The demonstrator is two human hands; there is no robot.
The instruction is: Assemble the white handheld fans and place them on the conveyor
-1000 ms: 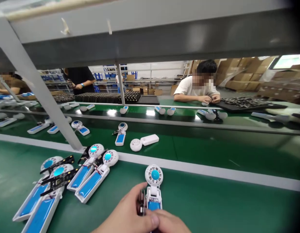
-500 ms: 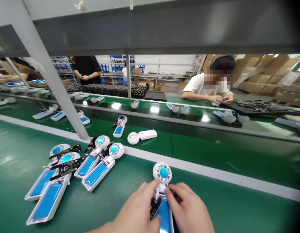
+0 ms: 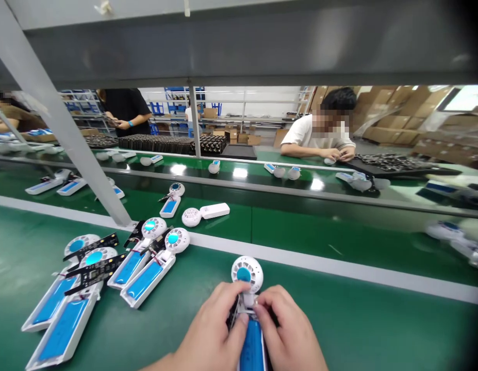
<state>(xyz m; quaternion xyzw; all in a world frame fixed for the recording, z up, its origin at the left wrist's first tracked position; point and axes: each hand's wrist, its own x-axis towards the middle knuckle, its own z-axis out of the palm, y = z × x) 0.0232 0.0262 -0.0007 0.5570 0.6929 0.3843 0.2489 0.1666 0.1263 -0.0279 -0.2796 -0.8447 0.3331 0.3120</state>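
Note:
A white handheld fan unit [image 3: 247, 274] with a round vented head and an open handle holding a blue battery [image 3: 251, 346] lies at the bottom centre. My left hand [image 3: 217, 327] grips its left side, index finger on the lower edge of the head and thumb at the neck. On the right side of the neck, my right hand [image 3: 287, 330] pinches with thumb and index finger. A dark circuit board is partly hidden behind my left fingers. Several similar open fans [image 3: 61, 327] with blue batteries and black boards [image 3: 94, 273] lie to the left.
A grey slanted post [image 3: 74, 123] stands at the left, under a grey overhead beam [image 3: 231, 46]. Beyond the white strip [image 3: 293, 259], a belt carries a closed white fan [image 3: 215, 211] and other units. A person [image 3: 319, 134] works opposite, by a black tray [image 3: 401, 167].
The view has shifted, so most things sit further left. My left index finger has moved onto the fan head and my left thumb up to its neck. More blurred units show at the right.

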